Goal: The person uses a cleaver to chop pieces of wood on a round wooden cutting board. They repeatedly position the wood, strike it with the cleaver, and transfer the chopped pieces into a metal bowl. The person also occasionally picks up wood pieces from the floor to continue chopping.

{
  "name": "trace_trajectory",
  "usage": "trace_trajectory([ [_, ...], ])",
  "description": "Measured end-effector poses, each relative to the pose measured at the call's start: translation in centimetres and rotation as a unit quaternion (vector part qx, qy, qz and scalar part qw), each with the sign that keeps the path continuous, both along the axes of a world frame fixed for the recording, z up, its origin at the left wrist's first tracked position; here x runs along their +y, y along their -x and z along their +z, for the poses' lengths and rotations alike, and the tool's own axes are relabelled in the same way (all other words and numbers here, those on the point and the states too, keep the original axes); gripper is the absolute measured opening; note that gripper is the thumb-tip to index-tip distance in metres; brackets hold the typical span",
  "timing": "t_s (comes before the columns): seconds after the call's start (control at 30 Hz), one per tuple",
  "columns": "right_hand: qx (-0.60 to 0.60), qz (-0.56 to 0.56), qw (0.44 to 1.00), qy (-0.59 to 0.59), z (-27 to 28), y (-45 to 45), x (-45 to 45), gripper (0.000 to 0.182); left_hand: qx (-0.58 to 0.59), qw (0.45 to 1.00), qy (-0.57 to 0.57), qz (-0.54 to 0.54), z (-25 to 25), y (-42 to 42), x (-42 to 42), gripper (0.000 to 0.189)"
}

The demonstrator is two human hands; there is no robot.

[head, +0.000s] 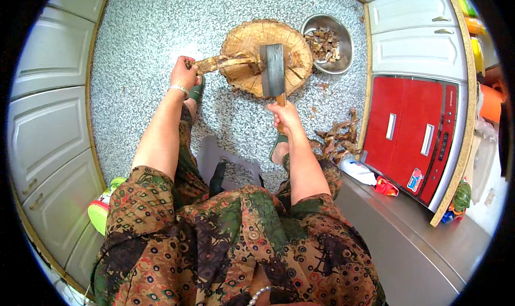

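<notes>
On the floor ahead stands a round wooden chopping block (245,38), cracked and rough at its rim. My left hand (184,74) grips one end of a long strip of dried meat or bone (219,62), whose other end lies on the block. My right hand (285,116) is closed around the wooden handle of a cleaver (273,70). The broad dark blade is over the block, at the strip's far end; whether it touches the strip I cannot tell. A steel bowl (347,48) beside the block holds chopped brown pieces (322,44).
More long dried pieces (338,139) lie in a pile on the floor at right, near a white bottle (358,171) and a red cabinet appliance (402,133). White cupboards (48,121) line the left side. Small scraps are scattered near the bowl.
</notes>
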State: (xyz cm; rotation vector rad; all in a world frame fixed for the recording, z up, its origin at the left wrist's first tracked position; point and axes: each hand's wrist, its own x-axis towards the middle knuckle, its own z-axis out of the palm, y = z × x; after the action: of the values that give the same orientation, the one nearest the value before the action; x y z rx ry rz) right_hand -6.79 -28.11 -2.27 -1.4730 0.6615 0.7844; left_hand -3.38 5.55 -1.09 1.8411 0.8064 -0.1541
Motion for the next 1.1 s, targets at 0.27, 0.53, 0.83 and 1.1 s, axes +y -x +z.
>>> trace_trajectory([
  [0.27,-0.338,0.155,0.883,0.286,10.3,-7.3,0.9,0.031,0.001,1.0,-0.007,-0.009,-0.9,-0.2,0.0,0.02],
  [0.53,-0.708,-0.111,0.698,-0.007,30.4,-11.9,5.3,0.012,-0.036,0.995,-0.091,-0.023,-3.4,0.4,0.8,0.02],
  [0.83,-0.124,0.276,0.91,0.284,-1.2,2.9,2.7,0.021,-0.125,0.985,-0.12,-0.003,-8.6,1.8,3.5,0.022],
  [1.1,0.092,-0.002,0.994,-0.059,1.3,2.0,0.3,0.021,-0.035,0.997,0.041,0.053,-2.7,0.4,-0.1,0.019],
])
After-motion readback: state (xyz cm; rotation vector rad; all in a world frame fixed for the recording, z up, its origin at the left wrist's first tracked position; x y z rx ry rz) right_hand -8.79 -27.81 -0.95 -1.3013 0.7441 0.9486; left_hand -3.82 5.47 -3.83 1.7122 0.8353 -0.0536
